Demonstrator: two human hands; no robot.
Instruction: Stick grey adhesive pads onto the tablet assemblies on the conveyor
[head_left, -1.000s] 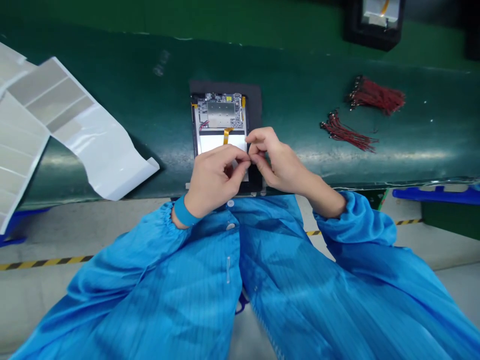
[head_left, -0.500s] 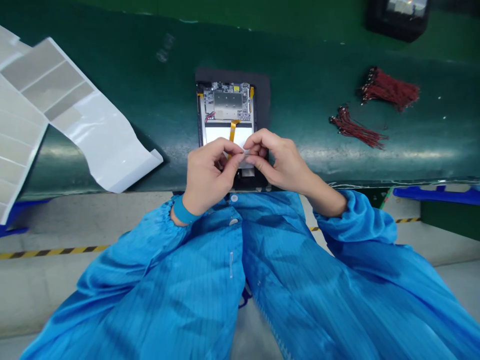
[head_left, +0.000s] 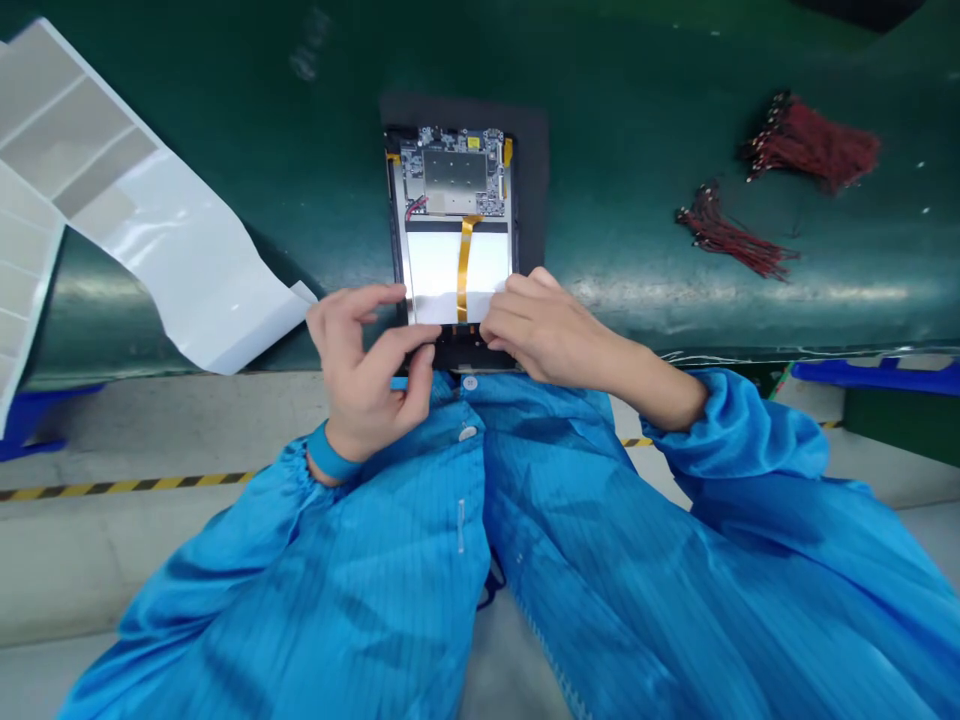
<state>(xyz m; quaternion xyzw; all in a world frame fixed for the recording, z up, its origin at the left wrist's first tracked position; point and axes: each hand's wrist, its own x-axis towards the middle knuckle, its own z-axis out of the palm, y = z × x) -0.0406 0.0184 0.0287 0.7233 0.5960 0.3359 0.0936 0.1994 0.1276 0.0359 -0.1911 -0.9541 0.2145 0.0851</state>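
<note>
Left hand (head_left: 360, 385) open, fingertips at the lower edge of an opened tablet (head_left: 450, 170); right hand (head_left: 547, 335) lying flat, ungrasping, on its white film (head_left: 442, 275); tablet on a black mat (head_left: 531, 200); film's lower edge seemingly the work in hand.

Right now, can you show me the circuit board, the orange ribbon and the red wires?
circuit board (head_left: 450, 170), head view, on its metal shield
orange ribbon (head_left: 466, 270), head view, on its middle
red wires (head_left: 814, 145), head view, on the upper bundle

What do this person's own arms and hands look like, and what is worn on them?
The left hand and the right hand are bare, with no gloves. The left sleeve and right sleeve are loose, bright blue and finely striped, with gathered cuffs. A blue wristband circles the left wrist.
</note>
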